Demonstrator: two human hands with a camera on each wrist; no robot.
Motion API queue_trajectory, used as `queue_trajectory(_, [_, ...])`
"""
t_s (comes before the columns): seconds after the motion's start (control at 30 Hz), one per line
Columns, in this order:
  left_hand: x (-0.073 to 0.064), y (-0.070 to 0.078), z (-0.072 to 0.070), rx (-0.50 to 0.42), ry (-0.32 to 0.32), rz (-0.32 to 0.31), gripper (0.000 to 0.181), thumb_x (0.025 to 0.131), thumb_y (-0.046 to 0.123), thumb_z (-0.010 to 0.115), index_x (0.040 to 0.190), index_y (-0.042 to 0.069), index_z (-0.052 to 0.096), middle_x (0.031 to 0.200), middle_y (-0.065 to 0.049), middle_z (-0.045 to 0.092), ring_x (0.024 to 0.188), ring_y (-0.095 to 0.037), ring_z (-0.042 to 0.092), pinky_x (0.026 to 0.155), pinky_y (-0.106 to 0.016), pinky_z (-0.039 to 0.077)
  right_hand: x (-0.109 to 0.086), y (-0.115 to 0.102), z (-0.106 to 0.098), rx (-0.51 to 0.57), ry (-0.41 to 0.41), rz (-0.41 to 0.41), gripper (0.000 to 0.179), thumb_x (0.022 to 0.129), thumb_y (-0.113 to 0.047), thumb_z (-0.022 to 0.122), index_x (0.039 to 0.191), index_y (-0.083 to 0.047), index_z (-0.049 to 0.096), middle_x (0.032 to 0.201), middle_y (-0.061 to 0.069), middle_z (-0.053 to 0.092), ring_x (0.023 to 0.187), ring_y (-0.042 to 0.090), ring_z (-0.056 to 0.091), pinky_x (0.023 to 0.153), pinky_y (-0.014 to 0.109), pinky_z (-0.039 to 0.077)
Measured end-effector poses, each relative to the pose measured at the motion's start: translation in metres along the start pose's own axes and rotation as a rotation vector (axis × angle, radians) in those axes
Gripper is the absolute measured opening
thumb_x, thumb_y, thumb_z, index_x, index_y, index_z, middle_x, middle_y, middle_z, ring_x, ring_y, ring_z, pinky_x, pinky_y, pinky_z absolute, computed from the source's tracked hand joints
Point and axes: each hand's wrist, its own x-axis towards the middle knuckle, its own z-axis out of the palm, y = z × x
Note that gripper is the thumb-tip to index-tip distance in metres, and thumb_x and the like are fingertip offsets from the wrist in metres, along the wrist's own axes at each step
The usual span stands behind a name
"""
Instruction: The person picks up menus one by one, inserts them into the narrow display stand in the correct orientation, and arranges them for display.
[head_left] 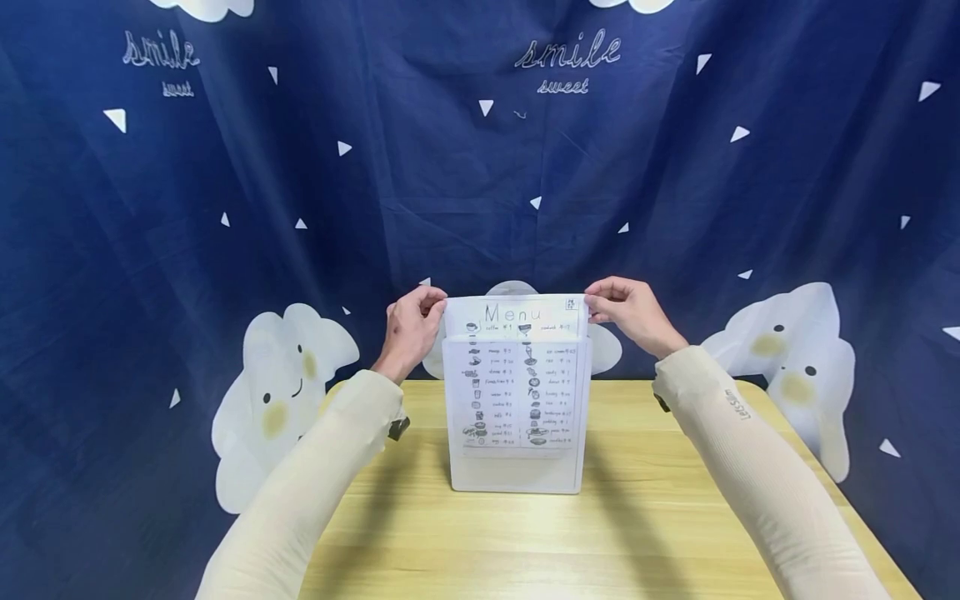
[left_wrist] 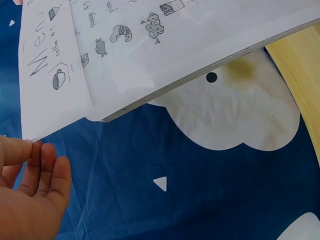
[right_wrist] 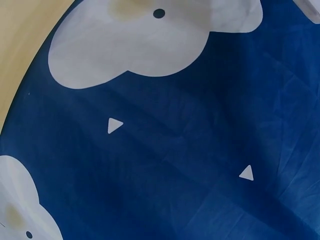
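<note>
A white paper menu (head_left: 504, 327), hand-lettered with small drawings and prices, sits partly inside a clear sign holder (head_left: 517, 477). The holder stands upright on the table, and the sheet's top strip sticks out above its upper edge. My left hand (head_left: 411, 329) pinches the sheet's top left corner between thumb and fingers. At the top right corner, my right hand (head_left: 632, 313) pinches the paper too. In the left wrist view, the left hand (left_wrist: 37, 185) holds the paper's corner just beyond the holder's corner (left_wrist: 97, 112). The right wrist view does not show the right hand.
The light wooden table (head_left: 517, 550) extends toward me, with arm shadows on it. Behind it hangs a dark blue curtain (head_left: 420, 183) printed with clouds and white triangles, close to the table's back edge.
</note>
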Motion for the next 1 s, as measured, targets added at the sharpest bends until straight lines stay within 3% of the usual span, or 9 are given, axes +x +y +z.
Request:
queue_trajectory(0.4, [-0.0020,-0.0046,0.0004,0.005,-0.005,0.008,0.013,0.100,0.014,0.062,0.107,0.007,0.070,0.099,-0.008,0.071,0.090,-0.022,0.063,0.079,-0.037,0.051,-0.0012,0.0021,0.0013,-0.061,0.005,0.007,0.021,0.097,-0.010,0.065,0.113,0.005,0.066,0.106,0.018,0.069,0.084,0.019,0.068,0.080,0.029,0.057])
queue_trajectory(1.0, [-0.0045,-0.0087,0.0040,0.016,-0.008,-0.008,0.012,0.099,0.014,0.063,0.105,0.008,0.071,0.096,-0.007,0.071,0.087,-0.021,0.064,0.078,-0.035,0.052,-0.0033,0.0032,0.0026,-0.119,0.001,0.037,0.021,0.096,-0.010,0.066,0.111,0.005,0.067,0.107,0.018,0.069,0.085,0.017,0.069,0.081,0.021,0.053])
